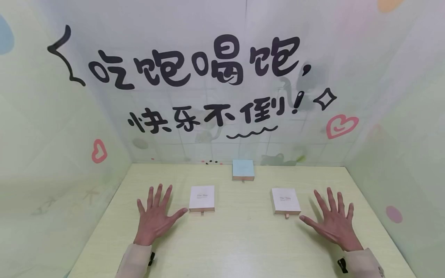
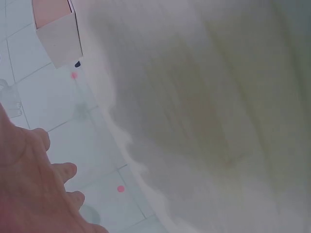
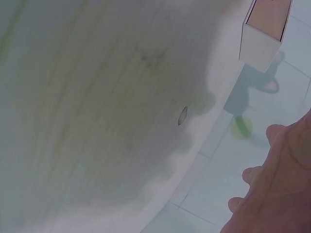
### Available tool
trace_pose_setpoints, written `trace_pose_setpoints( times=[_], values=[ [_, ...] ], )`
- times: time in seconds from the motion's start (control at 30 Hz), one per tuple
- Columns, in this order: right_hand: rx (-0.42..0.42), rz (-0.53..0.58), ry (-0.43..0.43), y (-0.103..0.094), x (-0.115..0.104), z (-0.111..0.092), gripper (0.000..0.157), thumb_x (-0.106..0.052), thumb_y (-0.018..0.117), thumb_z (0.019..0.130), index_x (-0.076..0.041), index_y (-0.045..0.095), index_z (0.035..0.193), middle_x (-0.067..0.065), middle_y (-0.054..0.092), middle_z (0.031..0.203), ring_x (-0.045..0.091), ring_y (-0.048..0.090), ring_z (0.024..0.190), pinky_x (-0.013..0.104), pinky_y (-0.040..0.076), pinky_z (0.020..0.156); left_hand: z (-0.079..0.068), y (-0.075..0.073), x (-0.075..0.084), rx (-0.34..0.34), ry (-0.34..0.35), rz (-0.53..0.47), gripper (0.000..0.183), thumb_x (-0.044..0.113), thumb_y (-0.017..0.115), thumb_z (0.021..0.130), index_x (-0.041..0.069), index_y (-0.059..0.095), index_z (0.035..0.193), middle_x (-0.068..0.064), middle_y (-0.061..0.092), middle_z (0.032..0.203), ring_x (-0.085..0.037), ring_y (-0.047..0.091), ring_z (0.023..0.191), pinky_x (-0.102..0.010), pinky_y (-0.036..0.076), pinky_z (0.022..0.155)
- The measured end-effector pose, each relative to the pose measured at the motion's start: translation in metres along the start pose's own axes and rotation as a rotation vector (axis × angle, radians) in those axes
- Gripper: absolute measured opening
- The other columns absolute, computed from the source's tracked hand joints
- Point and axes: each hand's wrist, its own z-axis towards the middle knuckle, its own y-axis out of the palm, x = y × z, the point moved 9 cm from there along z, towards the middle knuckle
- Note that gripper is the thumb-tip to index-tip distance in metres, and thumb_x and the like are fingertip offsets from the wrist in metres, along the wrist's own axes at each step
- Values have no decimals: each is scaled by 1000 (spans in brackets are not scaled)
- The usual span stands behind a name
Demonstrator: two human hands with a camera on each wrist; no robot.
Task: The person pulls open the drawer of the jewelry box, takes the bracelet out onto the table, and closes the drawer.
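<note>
My left hand (image 1: 156,216) is spread above the table, fingers straight and nothing held. Its thumb points at a white box (image 1: 202,198) with a small pull tab at the front. On the other side, my right hand (image 1: 333,222) is likewise spread, its thumb near the tab of a second white box (image 1: 285,200). A light blue box (image 1: 243,169) of the same kind lies farther back, between the two. In the left wrist view, the palm (image 2: 29,184) shows beside a box's pinkish front; the right wrist view shows the same on its side.
The pale wooden table (image 1: 243,247) ends at a printed back cloth (image 1: 174,150) with large black characters. Cloth walls (image 1: 399,166) close off both sides. The blue box stands close to the back cloth.
</note>
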Motion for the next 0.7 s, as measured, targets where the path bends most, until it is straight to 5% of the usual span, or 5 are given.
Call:
trace_pose_setpoints(
  times=[0.37, 0.7],
  values=[
    [-7, 43, -13, -3, -12, 6, 99, -65, 64, 89, -24, 18, 165, 26, 7, 170, 57, 5, 153, 80, 3, 111, -2, 2, -1, -31, -6, -32, 100, 77, 54, 89, 24, 19, 165, -19, 11, 172, -47, 1, 158, -81, -2, 114],
    [-50, 137, -40, -2, -46, 18, 96, -61, 65, 90, -19, 21, 165, 28, 8, 169, 57, 8, 153, 77, 7, 115, 0, 3, 3, -54, 5, -115, 97, 72, 55, 92, 21, 19, 166, -22, 12, 171, -49, 3, 157, -79, 5, 115]
  ],
)
